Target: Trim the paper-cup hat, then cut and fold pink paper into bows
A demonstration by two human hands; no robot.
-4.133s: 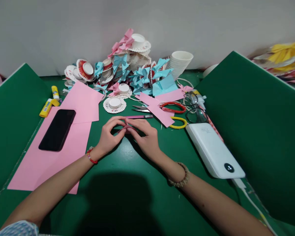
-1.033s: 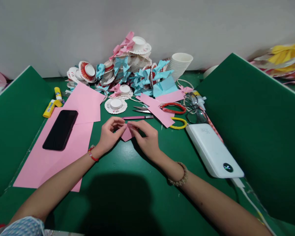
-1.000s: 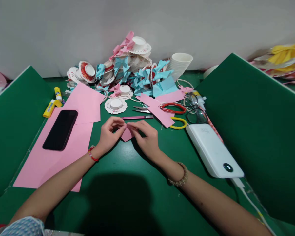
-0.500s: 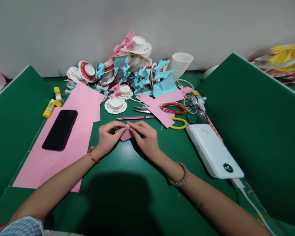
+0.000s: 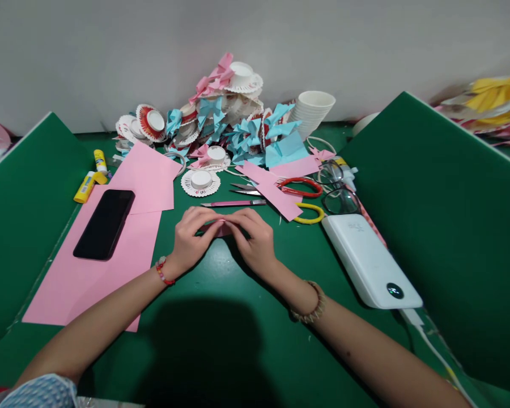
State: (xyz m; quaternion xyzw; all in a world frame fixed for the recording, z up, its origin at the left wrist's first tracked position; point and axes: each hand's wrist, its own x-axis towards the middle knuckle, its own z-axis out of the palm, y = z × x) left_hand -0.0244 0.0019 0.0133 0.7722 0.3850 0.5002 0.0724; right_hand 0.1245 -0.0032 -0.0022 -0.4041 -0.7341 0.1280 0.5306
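1. Green tabletop fills the near view, fenced by green boards on both sides; the landmark is the small folded pink paper at its middle.
2. Both hands meet over that paper: the left hand and the right hand each have a narrow grip, fingertips pinching it and pressing it down against the tabletop.
3. Half a second ago the paper stood up as a pointed flap between the fingers; now it lies flatter and mostly hidden under them, and the hands have closed together.
4. Left of the paper, a black phone lies on large pink sheets. Right of it sits a white power bank.
5. Just beyond the paper lies a pink craft knife, then scissors partly covered by pink strips, with glasses to their right.
6. Farther off, a stack of white paper cups stands beside a heap of paper hats with bows, against the wall; I cannot tell what the top cup holds.
7. Far left of the paper lie yellow glue sticks.
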